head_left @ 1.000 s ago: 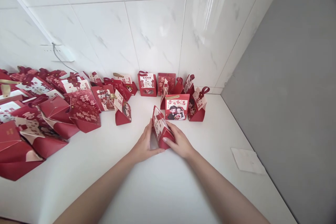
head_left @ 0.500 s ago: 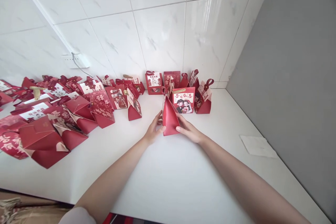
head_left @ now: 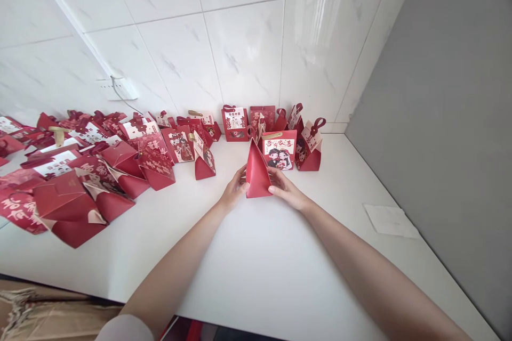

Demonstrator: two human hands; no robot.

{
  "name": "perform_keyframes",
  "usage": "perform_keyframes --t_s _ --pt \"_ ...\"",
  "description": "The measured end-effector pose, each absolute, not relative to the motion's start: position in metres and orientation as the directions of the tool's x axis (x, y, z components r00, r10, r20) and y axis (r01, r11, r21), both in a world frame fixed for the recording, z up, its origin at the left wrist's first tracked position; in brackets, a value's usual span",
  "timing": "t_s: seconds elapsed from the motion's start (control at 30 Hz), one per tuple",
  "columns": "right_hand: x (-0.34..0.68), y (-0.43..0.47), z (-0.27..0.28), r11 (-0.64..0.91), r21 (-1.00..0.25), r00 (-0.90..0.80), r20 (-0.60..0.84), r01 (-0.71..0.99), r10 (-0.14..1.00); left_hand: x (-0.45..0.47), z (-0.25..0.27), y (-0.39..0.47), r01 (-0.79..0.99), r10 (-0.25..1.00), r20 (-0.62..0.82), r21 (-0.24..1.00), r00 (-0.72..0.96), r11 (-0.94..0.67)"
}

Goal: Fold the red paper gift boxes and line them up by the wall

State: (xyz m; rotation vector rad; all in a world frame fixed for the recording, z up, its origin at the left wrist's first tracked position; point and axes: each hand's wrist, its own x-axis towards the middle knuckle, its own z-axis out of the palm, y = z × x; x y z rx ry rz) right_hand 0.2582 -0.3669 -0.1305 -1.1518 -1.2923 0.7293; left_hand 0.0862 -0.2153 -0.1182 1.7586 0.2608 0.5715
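Observation:
A red gift box (head_left: 258, 173) with a triangular side stands upright on the white table between my hands. My left hand (head_left: 235, 189) grips its left edge, thumb at the lower front corner. On the opposite edge is my right hand (head_left: 288, 189), its thumb pressed to the lower right corner and its fingers behind. Just behind it stands a box with a cartoon couple (head_left: 280, 152), partly covered by the held one. Another box with a ribbon loop (head_left: 309, 149) is to the right of that.
Many red boxes (head_left: 156, 162) crowd the table's left side, and a lone one (head_left: 204, 157) stands nearer the middle. More boxes (head_left: 235, 123) line the tiled wall. A white paper sheet (head_left: 391, 220) lies by the grey panel (head_left: 440, 117). A wall socket (head_left: 118, 88) has a cable.
Both hands and the held box have shifted slightly away from me, toward the boxes at the back. The grip looks the same, and the view has tilted a little.

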Motion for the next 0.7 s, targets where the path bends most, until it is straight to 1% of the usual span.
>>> perform_keyframes --t_s 0.13,0.2,0.3,0.4,0.5,0.6,0.7 --pt "0.254 -0.369 -0.129 0.324 -0.908 0.104 0.361 0.266 0.927 0.086 -0.119 -0.216 -0.145 0.502 0.278 0.947 0.819 -0.288" --pt "0.25 -0.368 -0.132 0.312 -0.884 0.134 0.376 0.348 0.917 0.086 -0.121 -0.216 -0.167 0.501 0.291 0.946 0.815 -0.278" --pt "0.247 -0.365 -0.136 0.26 -0.866 0.248 0.388 0.426 0.888 0.085 -0.125 -0.215 -0.144 0.511 0.247 0.962 0.824 -0.233" --pt "0.246 -0.364 -0.135 0.234 -0.882 0.331 0.382 0.408 0.863 0.082 -0.126 -0.215 -0.089 0.523 0.204 0.968 0.827 -0.236" --pt "0.247 -0.364 -0.132 0.214 -0.897 0.382 0.367 0.387 0.848 0.078 -0.122 -0.221 -0.101 0.485 0.208 0.966 0.849 -0.237" --pt "0.248 -0.364 -0.132 0.2 -0.907 0.404 0.352 0.371 0.845 0.075 -0.12 -0.227 -0.08 0.532 0.195 0.969 0.824 -0.232" --pt "0.25 -0.364 -0.135 0.221 -0.919 0.379 0.341 0.326 0.86 0.075 -0.121 -0.229 -0.073 0.567 0.203 0.967 0.798 -0.244"
